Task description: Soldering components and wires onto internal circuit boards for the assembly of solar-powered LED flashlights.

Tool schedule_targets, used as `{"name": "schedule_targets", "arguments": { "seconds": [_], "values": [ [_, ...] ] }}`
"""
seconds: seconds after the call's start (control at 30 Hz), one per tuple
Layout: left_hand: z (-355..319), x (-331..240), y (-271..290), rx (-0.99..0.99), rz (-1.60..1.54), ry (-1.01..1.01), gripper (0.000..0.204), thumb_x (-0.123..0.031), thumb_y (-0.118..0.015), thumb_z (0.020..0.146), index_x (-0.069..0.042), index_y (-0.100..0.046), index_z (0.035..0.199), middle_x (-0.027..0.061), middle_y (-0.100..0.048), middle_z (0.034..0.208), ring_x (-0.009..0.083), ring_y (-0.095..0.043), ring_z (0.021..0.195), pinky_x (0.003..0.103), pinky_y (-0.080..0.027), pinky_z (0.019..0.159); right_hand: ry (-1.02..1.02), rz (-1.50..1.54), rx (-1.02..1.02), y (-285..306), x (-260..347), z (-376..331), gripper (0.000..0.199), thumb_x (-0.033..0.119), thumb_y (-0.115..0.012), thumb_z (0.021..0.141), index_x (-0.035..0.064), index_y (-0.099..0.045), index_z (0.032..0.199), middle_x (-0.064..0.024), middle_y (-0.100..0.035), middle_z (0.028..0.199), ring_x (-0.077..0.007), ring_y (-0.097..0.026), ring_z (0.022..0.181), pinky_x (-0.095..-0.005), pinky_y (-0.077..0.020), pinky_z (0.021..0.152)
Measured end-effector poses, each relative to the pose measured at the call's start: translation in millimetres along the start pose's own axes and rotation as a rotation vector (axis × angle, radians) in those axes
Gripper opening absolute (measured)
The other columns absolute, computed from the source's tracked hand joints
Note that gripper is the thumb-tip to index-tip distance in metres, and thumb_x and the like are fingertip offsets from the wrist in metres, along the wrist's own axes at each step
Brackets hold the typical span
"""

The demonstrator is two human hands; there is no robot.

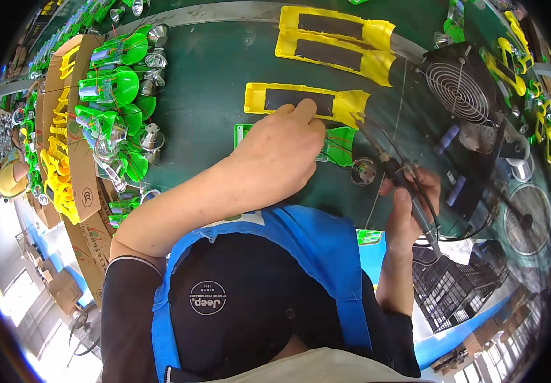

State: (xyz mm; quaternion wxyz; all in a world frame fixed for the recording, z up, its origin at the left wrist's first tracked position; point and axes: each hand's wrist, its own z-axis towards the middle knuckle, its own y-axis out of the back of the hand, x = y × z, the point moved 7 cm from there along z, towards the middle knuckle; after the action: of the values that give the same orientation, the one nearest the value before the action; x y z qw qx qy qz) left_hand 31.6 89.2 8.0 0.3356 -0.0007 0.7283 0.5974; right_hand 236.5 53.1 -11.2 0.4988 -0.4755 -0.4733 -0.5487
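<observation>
My left hand (282,150) is closed, with bent fingers over the near edge of a yellow plastic housing (256,99) that has a dark panel. What those fingers pinch, if anything, is hidden. Under the same hand lies a green plastic housing (339,147), partly covered. My right hand (416,201) grips what looks like a soldering iron (393,169) with a cable. Its thin tip is at the flared right end of the yellow housing; whether it touches cannot be told. Near the green housing's right end sits a small round metal part (364,171).
Two more yellow housings (333,41) lie at the back. Green lamp assemblies (113,86) with reflectors and wires line the left, beside a cardboard box (84,140) of yellow parts. A black fan with a wire guard (457,92) stands at right. A black crate (451,284) is below the bench edge.
</observation>
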Motion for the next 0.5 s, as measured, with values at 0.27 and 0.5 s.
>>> {"name": "schedule_targets", "arguments": {
  "seconds": [0.27,0.5],
  "values": [
    [-12.7,1.8,2.7,0.005,-0.041,-0.089,0.010,0.002,-0.058,0.071,0.002,-0.051,0.077,0.0159,-0.049,0.090,0.0346,-0.056,0.082,0.044,-0.048,0.072,0.015,0.036,0.008,3.1,7.6,0.2,0.034,0.019,-0.066,0.089,-0.0013,-0.045,0.108,-0.0146,-0.064,0.081,-0.0155,-0.061,0.067,-0.0272,-0.0507,0.064],
    [-6.8,-23.2,10.2,-0.129,-0.187,-0.317,0.024,-0.002,-0.071,0.068,-0.005,-0.057,0.087,0.0088,-0.051,0.096,0.0288,-0.056,0.093,0.041,-0.047,0.077,0.089,0.041,-0.047,2.6,4.0,7.4,0.036,0.025,-0.064,0.090,0.0012,-0.045,0.109,-0.0141,-0.062,0.076,-0.0165,-0.060,0.063,-0.0279,-0.0471,0.062]
  ]
}}
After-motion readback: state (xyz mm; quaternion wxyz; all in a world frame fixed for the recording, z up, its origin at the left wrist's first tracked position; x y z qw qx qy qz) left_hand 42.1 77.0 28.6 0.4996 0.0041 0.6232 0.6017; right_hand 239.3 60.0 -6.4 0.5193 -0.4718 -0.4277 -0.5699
